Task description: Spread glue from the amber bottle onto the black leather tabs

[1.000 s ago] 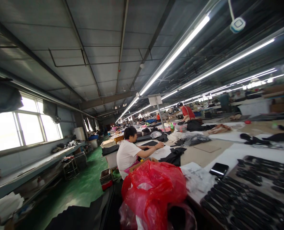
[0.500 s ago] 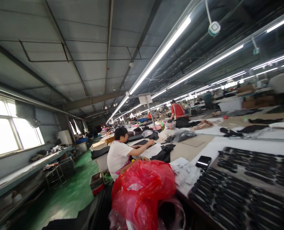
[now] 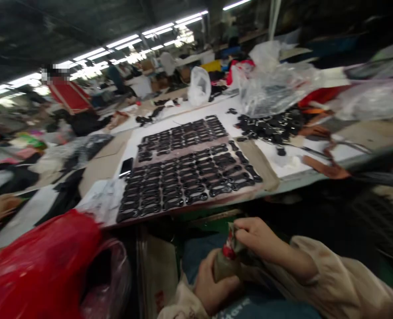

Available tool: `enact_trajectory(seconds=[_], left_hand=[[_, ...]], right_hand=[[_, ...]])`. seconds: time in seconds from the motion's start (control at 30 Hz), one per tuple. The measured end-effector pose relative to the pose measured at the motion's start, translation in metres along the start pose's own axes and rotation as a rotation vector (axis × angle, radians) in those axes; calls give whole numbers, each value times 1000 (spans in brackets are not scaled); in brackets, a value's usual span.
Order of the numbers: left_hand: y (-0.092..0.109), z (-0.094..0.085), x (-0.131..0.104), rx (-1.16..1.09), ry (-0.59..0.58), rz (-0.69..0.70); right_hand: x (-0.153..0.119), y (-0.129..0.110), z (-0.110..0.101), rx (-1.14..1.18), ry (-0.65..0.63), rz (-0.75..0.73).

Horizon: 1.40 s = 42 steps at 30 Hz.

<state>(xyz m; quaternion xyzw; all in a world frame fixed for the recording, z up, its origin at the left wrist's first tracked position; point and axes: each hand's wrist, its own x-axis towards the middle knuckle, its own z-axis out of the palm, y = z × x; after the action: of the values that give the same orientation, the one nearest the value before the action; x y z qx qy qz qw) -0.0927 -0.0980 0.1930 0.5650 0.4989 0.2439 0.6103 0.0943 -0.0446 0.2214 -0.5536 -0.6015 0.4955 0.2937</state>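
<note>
Low in the view, below the table edge, my left hand is wrapped round a greenish-brown rounded container with a red neck. Just above and to the right, my right hand pinches a greyish-green piece of cloth or wrap beside the red neck. Both hands are close together over my lap. The container's lower part is hidden by my left hand, and blur hides fine detail. On the table beyond, rows of black looped pieces lie on a board.
A red plastic bag fills the lower left. A phone lies left of the rows. Behind right are a heap of black parts, clear bags and brown strips. A person in red is at the back left.
The view has swung right and down, so the red bag and black rows have shifted left. Both my hands, with the container, have come into view.
</note>
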Motion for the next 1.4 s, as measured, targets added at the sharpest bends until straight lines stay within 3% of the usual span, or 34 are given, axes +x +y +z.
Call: enact_trajectory(seconds=[0.07, 0.13, 0.3, 0.4, 0.5, 0.63, 0.8, 1.0, 1.17, 1.27, 1.4], left_hand=[[-4, 2, 1, 31, -41, 21], [-2, -3, 1, 122, -68, 26], [2, -11, 3, 187, -102, 94], [0, -11, 9, 53, -174, 69], [1, -12, 12, -48, -242, 48], [5, -12, 12, -76, -281, 31], [9, -10, 13, -65, -319, -5], [14, -11, 14, -33, -333, -11], [11, -9, 14, -6, -306, -30], [6, -8, 13, 2, -279, -35], [2, -8, 12, 33, -233, -15]], right_hand=[[-10, 2, -7, 273, -71, 163], [-11, -1, -9, 450, -100, 197], [-16, 0, -3, 628, -94, 255], [-23, 4, -2, 545, 5, 235], [-28, 1, -10, 279, 97, 35], [-31, -4, -25, 15, 26, -129], [-31, -2, -30, -322, 79, -204], [-32, 1, -36, -285, -1, -226], [-31, 8, -25, -311, 233, -233], [-26, 14, -11, -42, 326, -54], [-25, 20, 5, 269, 328, 132]])
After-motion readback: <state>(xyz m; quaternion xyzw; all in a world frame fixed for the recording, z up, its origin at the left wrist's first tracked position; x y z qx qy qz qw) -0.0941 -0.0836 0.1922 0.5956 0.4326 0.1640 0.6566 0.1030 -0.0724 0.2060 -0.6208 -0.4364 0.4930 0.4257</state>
